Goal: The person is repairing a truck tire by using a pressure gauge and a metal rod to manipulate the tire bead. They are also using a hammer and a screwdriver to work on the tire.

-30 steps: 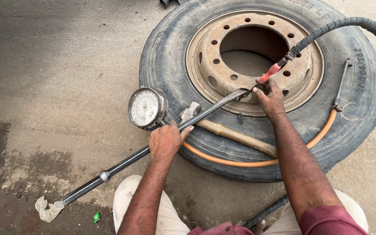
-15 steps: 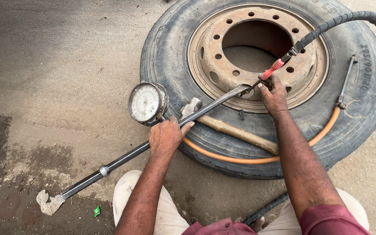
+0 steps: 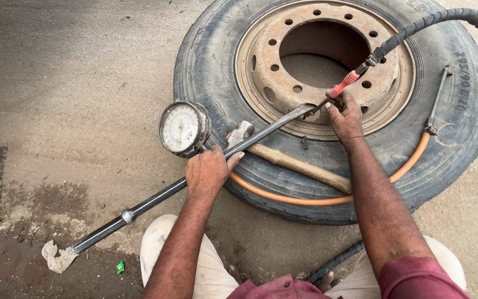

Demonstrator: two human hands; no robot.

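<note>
1. While your left hand (image 3: 208, 171) stays wrapped around the gauge's long metal stem (image 3: 156, 199), the dial gauge (image 3: 182, 127) sits just beyond its knuckles.
2. Your right hand (image 3: 345, 117) keeps pinching the red-sleeved hose fitting (image 3: 343, 84) at the rusty rim (image 3: 283, 83); nothing has shifted, so the fitting seems seated.

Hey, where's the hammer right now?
In the head view the hammer lies across the near sidewall of the tyre, its metal head just right of the round gauge, between the left hand and right hand.
</note>
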